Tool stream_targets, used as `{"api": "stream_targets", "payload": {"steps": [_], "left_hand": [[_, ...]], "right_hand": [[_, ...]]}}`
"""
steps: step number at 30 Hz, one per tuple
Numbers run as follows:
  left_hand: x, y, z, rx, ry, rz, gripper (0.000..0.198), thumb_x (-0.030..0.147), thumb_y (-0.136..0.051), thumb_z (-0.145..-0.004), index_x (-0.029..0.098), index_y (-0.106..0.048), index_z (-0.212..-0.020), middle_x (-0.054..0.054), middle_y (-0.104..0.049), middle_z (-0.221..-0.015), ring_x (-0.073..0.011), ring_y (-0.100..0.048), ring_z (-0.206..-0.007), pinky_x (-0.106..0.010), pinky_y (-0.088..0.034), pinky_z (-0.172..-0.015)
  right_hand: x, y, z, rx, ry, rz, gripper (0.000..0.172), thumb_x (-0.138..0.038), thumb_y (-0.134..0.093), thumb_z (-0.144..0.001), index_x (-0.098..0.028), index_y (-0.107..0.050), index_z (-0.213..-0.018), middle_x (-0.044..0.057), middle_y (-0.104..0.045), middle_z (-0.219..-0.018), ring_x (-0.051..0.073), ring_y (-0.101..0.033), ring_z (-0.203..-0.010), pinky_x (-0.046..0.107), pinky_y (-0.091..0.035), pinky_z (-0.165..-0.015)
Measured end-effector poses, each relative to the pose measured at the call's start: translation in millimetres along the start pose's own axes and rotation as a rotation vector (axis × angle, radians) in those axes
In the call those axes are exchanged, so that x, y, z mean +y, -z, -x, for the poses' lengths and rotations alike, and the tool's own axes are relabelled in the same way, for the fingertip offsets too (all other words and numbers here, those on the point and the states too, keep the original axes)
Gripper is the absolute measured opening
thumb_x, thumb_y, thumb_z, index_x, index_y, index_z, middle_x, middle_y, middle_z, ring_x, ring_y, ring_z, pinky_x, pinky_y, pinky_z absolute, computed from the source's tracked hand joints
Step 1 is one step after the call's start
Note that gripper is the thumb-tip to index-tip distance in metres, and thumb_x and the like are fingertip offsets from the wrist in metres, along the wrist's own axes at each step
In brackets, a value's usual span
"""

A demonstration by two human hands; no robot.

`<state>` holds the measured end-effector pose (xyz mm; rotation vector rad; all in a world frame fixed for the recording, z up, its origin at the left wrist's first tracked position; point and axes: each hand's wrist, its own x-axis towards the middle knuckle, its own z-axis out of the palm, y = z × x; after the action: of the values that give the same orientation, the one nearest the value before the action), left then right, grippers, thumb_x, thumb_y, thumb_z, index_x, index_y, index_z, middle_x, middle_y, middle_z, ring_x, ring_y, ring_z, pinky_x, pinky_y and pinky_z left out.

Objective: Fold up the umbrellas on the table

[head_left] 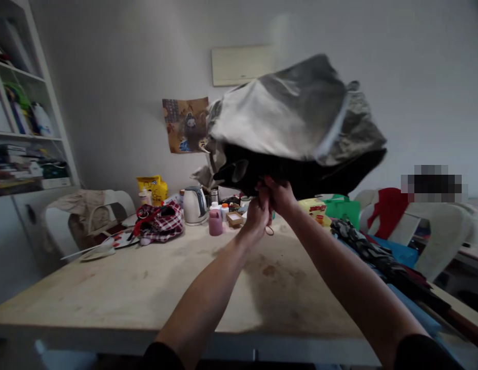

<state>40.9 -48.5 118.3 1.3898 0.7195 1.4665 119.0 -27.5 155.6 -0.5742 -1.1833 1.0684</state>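
A large umbrella (281, 113) with a silvery outside and black underside spreads over the far side of the table, its canopy loose, partly folded and blurred by motion. My left hand (257, 211) is wrapped round its handle, low under the canopy. Just above and to the right, my right hand (280, 194) is closed on the umbrella near the shaft, touching the left. A thin wrist loop (269, 231) dangles below my hands. The shaft itself is mostly hidden by fingers and dark fabric.
On the wooden table (177, 288) stand a white kettle (193, 204), a pink cup (215, 223), small bottles and a plaid cloth bag (165, 223). Clothes (365, 246) and a green bag (342, 209) lie at the right. White chairs flank both sides; a person sits beyond at right.
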Motion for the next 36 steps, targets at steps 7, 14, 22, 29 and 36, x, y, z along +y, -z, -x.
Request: {"api": "stream_targets", "payload": {"steps": [7,14,22,29,36], "left_hand": [[-18.2,-19.8,30.6,0.031,0.242,0.087,0.052,0.071,-0.052,-0.082,0.02,-0.044,-0.072,0.007,-0.041,-0.051,-0.0034,-0.026,-0.032,-0.022,-0.014,-0.037],[14.0,-25.0,61.4,-0.091,0.347,0.274,0.053,0.071,-0.051,-0.082,0.019,-0.043,-0.078,0.01,-0.036,-0.053,-0.0022,-0.021,-0.037,-0.018,-0.014,-0.038],[-8.7,-31.3,108.8,-0.083,0.359,0.188,0.06,0.08,-0.05,-0.075,0.021,-0.043,-0.077,0.01,-0.037,-0.051,-0.004,-0.027,-0.036,-0.019,-0.023,-0.035],[-4.3,-24.8,106.9,-0.086,0.215,0.1,0.065,0.084,-0.045,-0.074,0.019,-0.047,-0.077,0.008,-0.04,-0.049,-0.0051,-0.031,-0.034,-0.019,-0.025,-0.032],[4.4,-30.5,103.4,-0.137,0.224,0.126,0.06,0.079,-0.051,-0.076,0.019,-0.049,-0.079,0.008,-0.039,-0.049,-0.0045,-0.031,-0.033,-0.018,-0.021,-0.032]], "right_hand": [[-33.1,4.4,-46.3,0.238,-0.018,-0.145,0.024,-0.012,-0.052,-0.092,-0.018,-0.047,-0.069,-0.005,-0.05,-0.052,0.006,-0.046,-0.043,0.014,-0.039,-0.039],[-50.4,17.2,-67.8,0.243,-0.076,-0.175,0.018,-0.01,-0.048,-0.093,-0.018,-0.047,-0.076,-0.002,-0.053,-0.057,0.005,-0.047,-0.044,0.012,-0.04,-0.039],[-77.0,29.1,-87.7,0.316,-0.006,-0.225,0.017,-0.015,-0.052,-0.094,-0.021,-0.046,-0.079,-0.005,-0.053,-0.06,0.005,-0.051,-0.045,0.012,-0.046,-0.042],[-96.9,22.7,-82.9,0.233,-0.004,-0.267,0.015,-0.018,-0.045,-0.098,-0.02,-0.048,-0.084,-0.003,-0.055,-0.065,0.004,-0.052,-0.047,0.01,-0.046,-0.042],[-112.8,23.2,-80.9,0.209,0.004,-0.259,0.02,-0.022,-0.045,-0.1,-0.02,-0.049,-0.08,-0.004,-0.054,-0.063,0.004,-0.051,-0.045,0.009,-0.045,-0.041]]}}
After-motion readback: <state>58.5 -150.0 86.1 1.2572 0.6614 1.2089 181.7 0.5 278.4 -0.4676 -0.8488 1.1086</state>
